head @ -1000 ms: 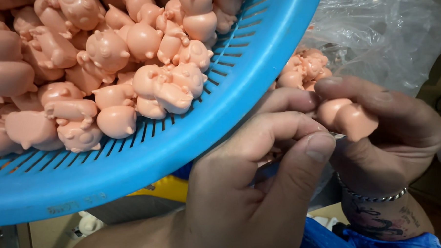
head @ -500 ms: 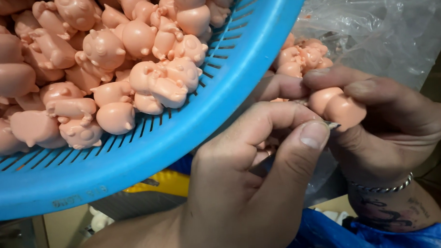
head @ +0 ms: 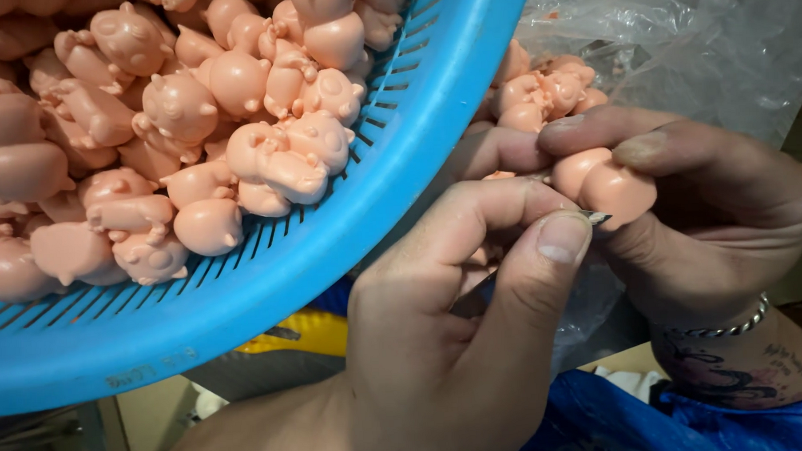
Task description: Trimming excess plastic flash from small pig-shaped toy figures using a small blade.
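My right hand pinches a small pink rubber piglet figure between thumb and forefinger. It wears a metal bracelet at the wrist. My left hand is closed around a small blade. Its metal tip shows past my thumbnail and touches the underside of the figure. The two hands press together beside the rim of a blue plastic basket.
The blue slotted basket, tilted at the upper left, is heaped with several more pink piglet figures. Behind my hands a clear plastic bag holds another pile of pink figures. Blue fabric lies below my right wrist.
Both hands have stayed together and shifted slightly. The figure has risen a little in my right fingers, and the blade tip now shows against it.
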